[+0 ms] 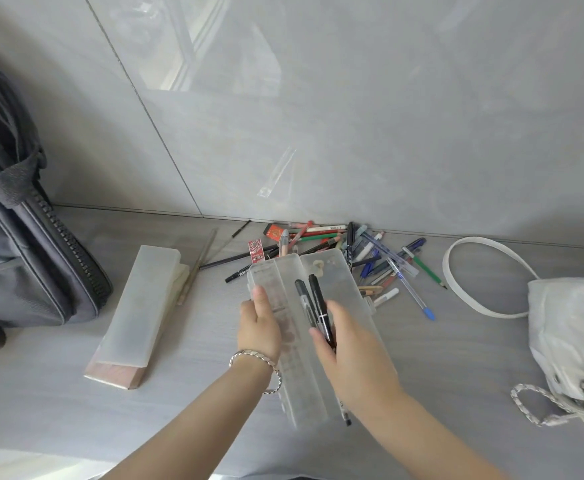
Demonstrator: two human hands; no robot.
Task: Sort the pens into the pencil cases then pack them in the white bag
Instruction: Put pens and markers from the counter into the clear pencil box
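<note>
Loading two markers into the open pencil case.

At the left edge of the pale grey table [76, 410], out of the way, a dark grey zipped backpack [17, 244]; at the right edge, ready for the packing step, a soft white bag with a looped strap [570, 327]. Left of centre, set aside on a brownish block, a shut frosted plastic pencil case [141, 306]. Nearer the front edge, an open frosted plastic pencil case [339, 282], gripped along its left side by the left hand [259, 323], probably to steady it for filling. Heaped along the back edge, loose mixed pens and pencils [370, 251], not yet sorted. Pinched in the right hand [356, 348], two black marker pens [318, 303], angled over the open tray.
</note>
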